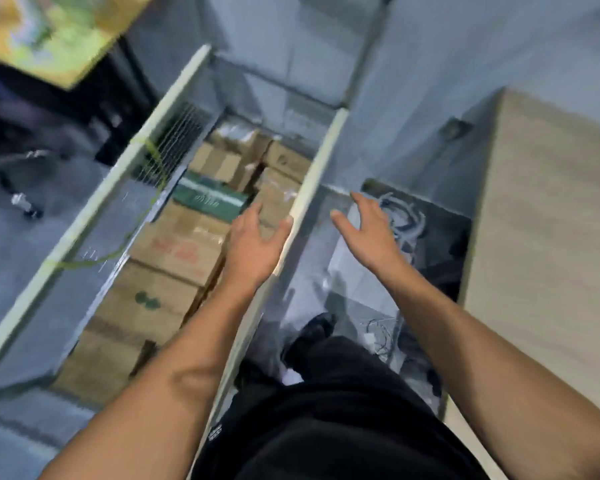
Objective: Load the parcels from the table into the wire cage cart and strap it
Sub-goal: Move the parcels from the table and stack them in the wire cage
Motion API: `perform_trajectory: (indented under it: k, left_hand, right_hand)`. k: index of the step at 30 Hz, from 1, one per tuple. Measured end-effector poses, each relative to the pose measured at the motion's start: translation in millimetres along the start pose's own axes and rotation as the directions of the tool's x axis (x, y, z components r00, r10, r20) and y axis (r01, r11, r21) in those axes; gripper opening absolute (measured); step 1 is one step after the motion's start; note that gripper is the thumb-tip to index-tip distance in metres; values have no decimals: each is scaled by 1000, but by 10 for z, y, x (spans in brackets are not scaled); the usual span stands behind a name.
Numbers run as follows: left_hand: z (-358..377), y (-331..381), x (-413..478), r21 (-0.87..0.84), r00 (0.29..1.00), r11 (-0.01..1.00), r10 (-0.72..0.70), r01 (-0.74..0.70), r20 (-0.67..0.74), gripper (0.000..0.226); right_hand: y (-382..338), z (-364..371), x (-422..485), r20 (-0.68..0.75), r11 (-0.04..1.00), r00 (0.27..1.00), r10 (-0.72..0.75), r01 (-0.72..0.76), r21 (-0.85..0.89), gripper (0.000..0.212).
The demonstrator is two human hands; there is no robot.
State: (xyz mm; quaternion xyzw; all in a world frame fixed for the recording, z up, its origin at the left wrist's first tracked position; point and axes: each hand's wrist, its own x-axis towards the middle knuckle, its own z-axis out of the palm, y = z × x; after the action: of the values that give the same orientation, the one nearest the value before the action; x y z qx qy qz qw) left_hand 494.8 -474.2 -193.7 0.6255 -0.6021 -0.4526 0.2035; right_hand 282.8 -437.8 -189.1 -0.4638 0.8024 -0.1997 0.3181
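Since parcels fill the wire cage cart, strapping looks next; left grip and right grip spread wide, empty.

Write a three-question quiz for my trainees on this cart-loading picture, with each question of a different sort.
1. True or false: the wire cage cart is empty.
2. Where does the green box lie?
A) inside the cart, among brown cardboard parcels
B) on the wooden table
C) on the floor beside the cart
3. Fill in: the left hand and the right hand, fingers spread, both hold ____.

Key:
1. False, it holds many boxes.
2. A.
3. Nothing.
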Motion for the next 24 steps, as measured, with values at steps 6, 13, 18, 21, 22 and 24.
perform_trajectory:
  k: [6,13,18,21,22,24]
  left_hand:
    - [1128,1601,170,61,920,940,313,-335,236,71]
    - [2714,2792,-317,5,670,790,517,-614,533,74]
    - [3672,3269,-839,-109,461,705,564,-701,685,76]
    - [4175,3545,-1156,-159,348,647,582,-746,735,73]
    - [4320,3638,-1253,-177,315,631,586,-755,746,72]
    - [4601,3843,-1430,-214,254,608,590,-765,766,70]
  right_hand:
    - [983,-1514,-273,-342,971,918,199,-138,195,67]
    - [2227,-2580,-1105,-575,848,641,509,-258,463,70]
    - [2910,-2920,-1901,-640,744,391,662,-240,623,69]
    - [3233,-3112,-2290,-633,683,261,729,-221,696,69]
    - [3324,-3186,-2398,-630,669,227,742,-217,710,69]
    - [3487,-3362,-2582,-629,650,164,760,-204,732,69]
